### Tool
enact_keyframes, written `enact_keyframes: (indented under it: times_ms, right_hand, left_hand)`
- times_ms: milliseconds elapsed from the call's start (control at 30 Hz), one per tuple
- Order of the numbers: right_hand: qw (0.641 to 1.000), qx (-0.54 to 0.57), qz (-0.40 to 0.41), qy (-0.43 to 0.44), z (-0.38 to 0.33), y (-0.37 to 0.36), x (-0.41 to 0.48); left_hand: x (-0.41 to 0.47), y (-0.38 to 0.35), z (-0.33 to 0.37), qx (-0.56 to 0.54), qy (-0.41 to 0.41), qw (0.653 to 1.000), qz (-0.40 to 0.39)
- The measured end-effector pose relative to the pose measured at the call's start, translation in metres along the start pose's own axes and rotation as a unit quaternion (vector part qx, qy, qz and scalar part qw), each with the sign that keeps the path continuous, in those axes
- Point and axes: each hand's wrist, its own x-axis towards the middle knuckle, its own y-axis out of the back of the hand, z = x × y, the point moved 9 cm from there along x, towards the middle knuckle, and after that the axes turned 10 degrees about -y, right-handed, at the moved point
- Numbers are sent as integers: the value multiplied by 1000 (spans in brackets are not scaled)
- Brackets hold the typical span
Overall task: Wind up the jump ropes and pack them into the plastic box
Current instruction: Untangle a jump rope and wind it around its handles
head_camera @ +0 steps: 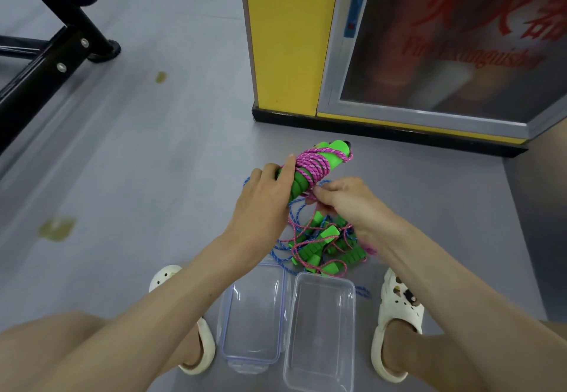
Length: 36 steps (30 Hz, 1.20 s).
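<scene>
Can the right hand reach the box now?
Probably yes. The box lies open with nothing over it. The right hand is close by, but it is busy pinching the pink rope.

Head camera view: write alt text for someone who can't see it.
The left hand grips green jump-rope handles wound with pink cord while the right hand pinches the cord. On the grey floor lie more tangled ropes, an empty clear plastic box and its lid.

Person, catalogued from above.
- Arms: two bare forearms; bare left hand (264, 198) and right hand (348, 204).
- Legs: bare knees and ankles.
- Footwear: cream-white clogs. Left clog (167, 276) has round vent holes; right clog (399, 305) has small dark and brown charms on its upper.
</scene>
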Motion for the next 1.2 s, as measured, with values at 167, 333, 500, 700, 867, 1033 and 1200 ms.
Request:
enact_keyframes:
  times_ms: [167,333,500,700,867,1033,1200]
  right_hand:
    - [987,120,-93,-59,6,-15,-1]
    - [986,93,-133,-38,-2,-24,-10]
    - [990,118,-52,-51,3,-11,-6]
    - [992,125,-14,6,-4,3,-3]
    - [996,68,-33,45,-10,3,-3]
    - [989,75,-105,72,-16,-8,-7]
    - [988,63,-137,43,-11,-16,-5]
  left_hand:
    - [2,6,1,54,4,998,13]
    - [-1,5,0,96,7,995,27]
    - [-7,5,16,108,-52,987,104]
    - [1,-8,8,-178,-35,981,63]
    - [1,-1,-23,-474,145,864,83]
    - [-6,-20,-16,-644,187,740,-50]
    - [-10,-20,-15,-653,205,728,-42]
